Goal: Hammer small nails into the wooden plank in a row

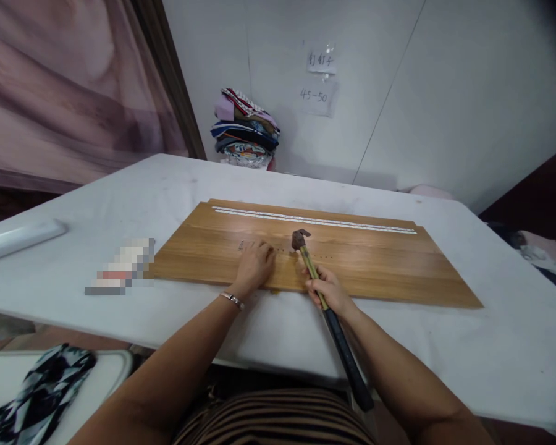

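claw hammer (334, 326): rust-brown head, yellow shaft, black grip | board (389, 266): honey-brown woodgrain | tablecloth (482, 346): white | curtain (74, 80), 10 o'clock: dusty pink | shirt (273, 420), 6 o'clock: black/tan stripes | cloth (44, 392), 8 o'clock: black-white-grey geometric

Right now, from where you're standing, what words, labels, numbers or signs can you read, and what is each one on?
"钉钉子": handwritten on the upper paper on the wall.
"45-50": handwritten on the lower paper, just beneath.
White strips on the wooden board: any markings are too small to read.
Pixelated object left of the board: unreadable.
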The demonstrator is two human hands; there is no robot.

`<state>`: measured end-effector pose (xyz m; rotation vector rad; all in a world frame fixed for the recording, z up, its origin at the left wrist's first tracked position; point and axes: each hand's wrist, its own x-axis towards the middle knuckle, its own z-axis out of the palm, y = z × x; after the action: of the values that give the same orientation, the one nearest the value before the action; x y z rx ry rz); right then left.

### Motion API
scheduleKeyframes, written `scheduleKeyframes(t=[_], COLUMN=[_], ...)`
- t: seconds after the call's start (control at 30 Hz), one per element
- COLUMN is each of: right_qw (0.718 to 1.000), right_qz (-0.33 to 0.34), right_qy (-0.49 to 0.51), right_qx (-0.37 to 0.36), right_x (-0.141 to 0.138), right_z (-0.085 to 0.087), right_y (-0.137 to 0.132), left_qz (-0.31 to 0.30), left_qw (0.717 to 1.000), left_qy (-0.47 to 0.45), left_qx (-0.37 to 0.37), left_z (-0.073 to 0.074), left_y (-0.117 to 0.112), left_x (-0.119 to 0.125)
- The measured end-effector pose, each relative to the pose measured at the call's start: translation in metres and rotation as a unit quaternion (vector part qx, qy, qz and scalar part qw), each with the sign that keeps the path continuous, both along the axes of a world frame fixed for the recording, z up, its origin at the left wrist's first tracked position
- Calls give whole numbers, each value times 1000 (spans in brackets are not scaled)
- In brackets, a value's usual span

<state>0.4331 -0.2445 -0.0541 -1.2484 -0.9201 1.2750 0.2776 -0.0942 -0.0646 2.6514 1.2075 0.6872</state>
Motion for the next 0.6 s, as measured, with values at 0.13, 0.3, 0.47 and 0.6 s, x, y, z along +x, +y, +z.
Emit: scheduleKeyframes(t=[0.13,0.3,0.47,0.6], right_qw=[1000,1000,1000,1000], right_qz=[2,4,11,5], right_qy=[1,-6,-3,-6], right_qx=[-2,-1,5,-1], right_x=[1,2,2,2], right_z=[-1,-3,-4,-4], right_y=[0,0,0,-1], left_qz=[-1,-6,-6,-7], left_qw=[1000,1000,1000,1000], left_qy=[1,-3,-10,-9], left_qx=[-1,0,-6,-7], left_z=[0,0,0,-2], left_y=[0,0,1,2], left_x=[0,0,0,0])
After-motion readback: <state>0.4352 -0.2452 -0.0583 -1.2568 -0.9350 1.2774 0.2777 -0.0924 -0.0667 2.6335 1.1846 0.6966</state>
